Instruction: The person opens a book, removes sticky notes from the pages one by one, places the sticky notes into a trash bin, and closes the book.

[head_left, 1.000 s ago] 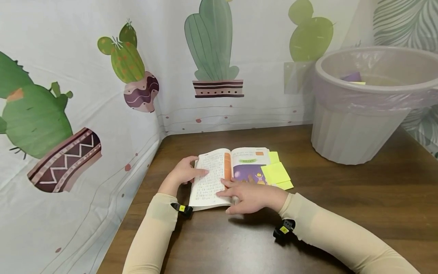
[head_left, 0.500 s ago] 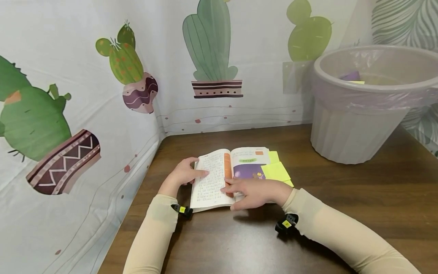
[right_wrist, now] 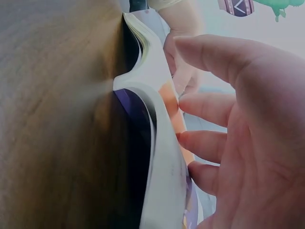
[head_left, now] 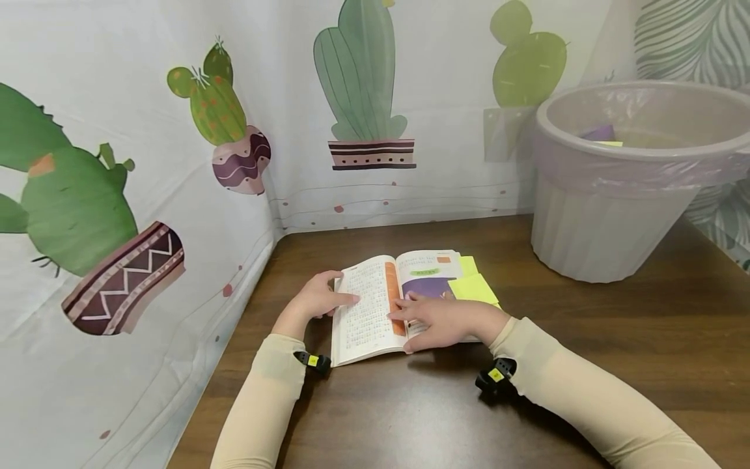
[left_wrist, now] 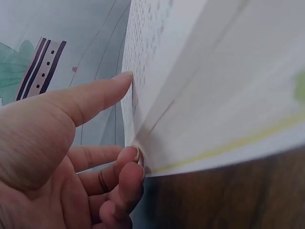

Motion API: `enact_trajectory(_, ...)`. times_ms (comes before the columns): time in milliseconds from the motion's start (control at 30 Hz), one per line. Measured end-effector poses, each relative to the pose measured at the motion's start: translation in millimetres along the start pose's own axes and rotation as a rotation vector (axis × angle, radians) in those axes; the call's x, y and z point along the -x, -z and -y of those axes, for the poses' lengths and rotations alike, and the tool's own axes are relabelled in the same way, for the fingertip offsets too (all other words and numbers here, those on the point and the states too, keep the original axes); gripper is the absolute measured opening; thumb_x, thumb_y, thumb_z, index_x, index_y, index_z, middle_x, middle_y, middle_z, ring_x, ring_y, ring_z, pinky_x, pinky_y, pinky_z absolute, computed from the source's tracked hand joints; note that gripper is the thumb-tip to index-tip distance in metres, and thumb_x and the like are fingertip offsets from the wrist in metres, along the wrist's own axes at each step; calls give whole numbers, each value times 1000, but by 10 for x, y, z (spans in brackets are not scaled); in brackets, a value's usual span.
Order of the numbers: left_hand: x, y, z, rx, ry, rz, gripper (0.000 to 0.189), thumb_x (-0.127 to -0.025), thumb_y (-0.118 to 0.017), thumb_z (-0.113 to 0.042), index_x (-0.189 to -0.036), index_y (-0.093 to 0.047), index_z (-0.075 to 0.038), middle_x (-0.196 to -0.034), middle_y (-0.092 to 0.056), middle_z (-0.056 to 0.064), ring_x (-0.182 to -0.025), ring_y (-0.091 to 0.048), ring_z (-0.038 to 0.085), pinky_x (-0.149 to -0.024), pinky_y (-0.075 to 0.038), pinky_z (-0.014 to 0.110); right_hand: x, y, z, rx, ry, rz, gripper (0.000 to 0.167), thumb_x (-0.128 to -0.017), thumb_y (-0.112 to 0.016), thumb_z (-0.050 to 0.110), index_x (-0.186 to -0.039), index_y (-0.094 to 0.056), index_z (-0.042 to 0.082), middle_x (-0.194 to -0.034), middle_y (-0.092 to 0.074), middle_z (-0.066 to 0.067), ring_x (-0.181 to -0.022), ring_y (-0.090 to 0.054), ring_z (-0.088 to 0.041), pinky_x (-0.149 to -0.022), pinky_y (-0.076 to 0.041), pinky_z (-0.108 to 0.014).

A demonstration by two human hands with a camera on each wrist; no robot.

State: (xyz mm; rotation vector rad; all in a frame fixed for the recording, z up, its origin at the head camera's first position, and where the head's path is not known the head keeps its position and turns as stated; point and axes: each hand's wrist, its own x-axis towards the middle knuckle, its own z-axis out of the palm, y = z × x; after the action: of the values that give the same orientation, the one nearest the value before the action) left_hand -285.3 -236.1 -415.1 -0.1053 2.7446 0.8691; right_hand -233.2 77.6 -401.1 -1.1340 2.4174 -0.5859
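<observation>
An open book (head_left: 366,319) lies on the table, its left page full of small print with an orange strip by the fold. Its right page has a purple picture, partly hidden under my right hand. My left hand (head_left: 313,298) holds the book's left edge, thumb on the printed page and fingers at the edge and beneath, as the left wrist view shows. My right hand (head_left: 448,319) rests over the fold and the right page. In the right wrist view its fingertips (right_wrist: 183,138) touch the page with nothing pinched. Yellow sticky notes (head_left: 473,288) stick out at the book's right edge.
A large grey bin (head_left: 603,228) with a clear liner stands at the back right, purple and yellow pieces (head_left: 599,134) inside. A cloth printed with cacti (head_left: 366,71) hangs behind and to the left. The brown wooden table (head_left: 410,417) extends in front.
My right hand has slid from the left page rightward to the fold and right page. The book's near left corner has shifted slightly right and nearer. My left hand keeps its hold.
</observation>
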Motion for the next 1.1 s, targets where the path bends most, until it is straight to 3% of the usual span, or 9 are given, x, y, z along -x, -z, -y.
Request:
enact_trajectory(100,9,-8,-23,4,-37,11,86,-83,-83,-49,-154,-46,-18,-82,-64,9,-62,-60,21,-55,-47,32,7,32,-51,-32,43,0,67,-96,-63,52,-156,-46,26,-170,-28,-3,-160,-15,-38,-122,-16,-71)
enact_trajectory(233,45,-17,-108,-2,-108,33,84,-84,-82,-50,-154,-46,-19,-90,-65,10,-69,-61,21,-61,-50,31,30,109,-123,-75,90,-27,65,-99,-62,46,-156,-46,21,-169,-30,-12,-158,-19,-42,-126,-24,-56)
enact_trajectory(333,88,-29,-206,-17,-172,60,83,-84,-82,-48,-154,-47,-20,-97,-66,10,-76,-62,20,-65,-51,31,59,183,-149,-87,90,-43,64,-99,-63,46,-156,-45,21,-168,-32,-14,-158,-23,-39,-126,-26,-55)
enact_trajectory(633,196,-81,-527,-80,-327,146,75,-89,-78,-42,-154,-46,-21,-87,-62,7,-74,-55,17,-64,-47,31,81,283,-238,-98,45,-66,67,-99,-63,50,-157,-44,21,-167,-35,-11,-155,-34,-31,-123,-31,-55)
enact_trajectory(867,120,-77,-753,-118,-366,218,71,-93,-73,-45,-155,-45,-23,-90,-65,6,-77,-60,19,-67,-51,33,90,290,-326,-126,37,-76,65,-99,-63,46,-156,-45,18,-167,-36,-12,-152,-38,-34,-120,-35,-57)
enact_trajectory(1100,-96,-68,-923,-152,-357,297,67,-99,-65,-44,-157,-42,-17,-92,-66,8,-68,-61,19,-65,-53,32,63,282,-392,-157,38,-102,64,-99,-65,42,-155,-47,17,-165,-38,-12,-151,-40,-34,-121,-35,-55)
